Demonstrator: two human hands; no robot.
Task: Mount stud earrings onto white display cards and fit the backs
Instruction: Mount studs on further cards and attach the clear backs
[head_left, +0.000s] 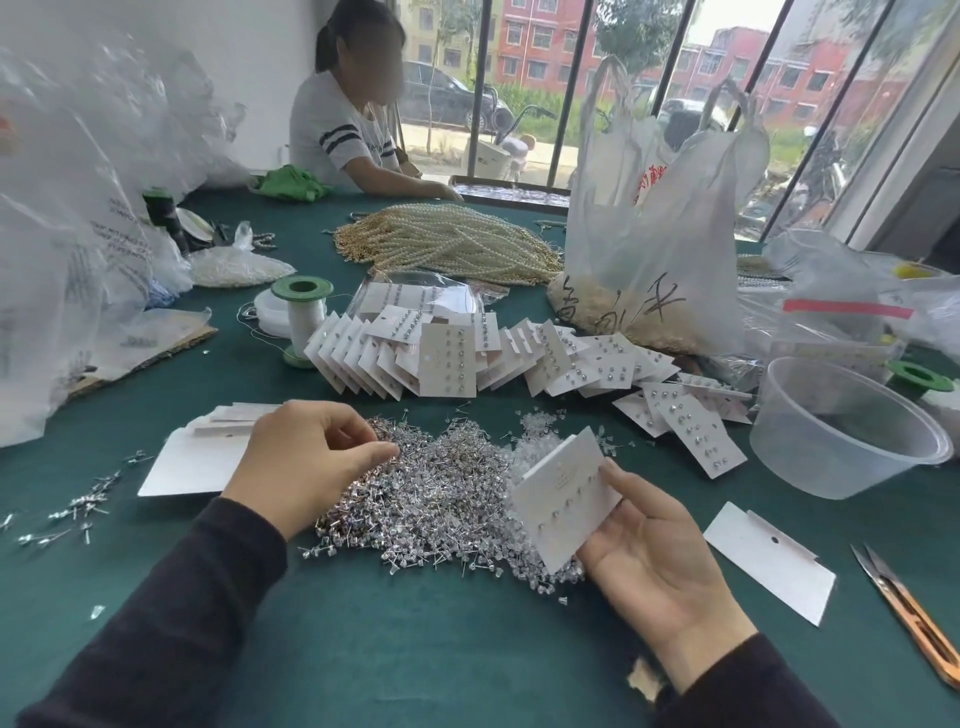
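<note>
My right hand (652, 545) holds a white display card (558, 499) tilted up, thumb on its face; a row of studs sits across the card. My left hand (306, 462) reaches into the big heap of silver stud earrings (431, 493) with fingers curled, pinching at the studs; what it grips is too small to tell. Clear plastic backs (540, 441) lie in a smaller heap just behind the card. Blank cards (202, 457) are stacked under my left wrist.
Finished cards (447, 358) fan out in a long row beyond the heap. A clear plastic tub (841, 431) stands at right, a blank card (769, 561) and orange snips (914, 618) near the right edge. Loose studs (78, 509) lie left. Another person sits at the far side.
</note>
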